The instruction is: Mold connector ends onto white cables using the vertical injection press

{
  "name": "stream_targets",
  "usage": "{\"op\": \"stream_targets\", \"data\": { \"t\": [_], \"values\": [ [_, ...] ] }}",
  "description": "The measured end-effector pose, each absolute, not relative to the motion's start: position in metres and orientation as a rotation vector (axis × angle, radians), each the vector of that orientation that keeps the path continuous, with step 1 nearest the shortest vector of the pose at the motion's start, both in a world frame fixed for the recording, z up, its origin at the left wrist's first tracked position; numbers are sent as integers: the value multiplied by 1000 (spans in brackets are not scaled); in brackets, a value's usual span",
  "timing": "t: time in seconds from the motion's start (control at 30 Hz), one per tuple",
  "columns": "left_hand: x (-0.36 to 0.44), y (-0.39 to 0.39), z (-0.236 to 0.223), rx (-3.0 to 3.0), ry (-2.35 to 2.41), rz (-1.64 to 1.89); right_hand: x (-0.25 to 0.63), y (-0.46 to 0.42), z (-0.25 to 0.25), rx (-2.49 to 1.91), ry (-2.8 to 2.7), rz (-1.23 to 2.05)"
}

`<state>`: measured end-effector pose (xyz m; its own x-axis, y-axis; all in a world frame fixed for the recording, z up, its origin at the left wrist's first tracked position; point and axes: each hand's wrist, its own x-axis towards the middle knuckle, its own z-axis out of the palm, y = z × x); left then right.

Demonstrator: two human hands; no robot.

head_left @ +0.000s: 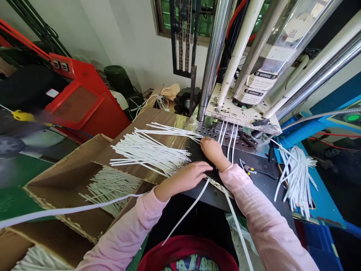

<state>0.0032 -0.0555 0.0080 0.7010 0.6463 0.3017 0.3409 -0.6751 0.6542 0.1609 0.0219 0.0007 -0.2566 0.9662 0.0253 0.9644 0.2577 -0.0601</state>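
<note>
thin white plastic strips (149, 152) lie fanned on the cardboard box (56, 188), light and floppy, so hold near the ends; right grip (211, 148) pinches strip tips by the perforated steel plate (217, 131), left grip (183, 177) spread, empty.

Factory w/shop: vert. press (239, 109) w/ steel columns (214, 56), carton (64, 180) of white strips (149, 152).

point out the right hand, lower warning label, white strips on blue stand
Right hand (213, 149), head view, back of hand
Lower warning label (252, 96), head view, centre
White strips (297, 177), head view, middle of pile
</note>
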Motion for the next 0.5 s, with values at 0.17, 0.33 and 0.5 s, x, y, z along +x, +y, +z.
{"op": "stream_targets", "data": {
  "t": [0.17,0.33,0.5],
  "values": [
    [7,1,35,2268,1282,956,185,-13,12,-1765,-2514,-281],
    [37,55,20,2325,1316,459,219,-46,16,-1766,-2522,-386],
    [57,63,5,2365,1188,324,244,-67,6,-1774,-2559,-233]
  ]
}}
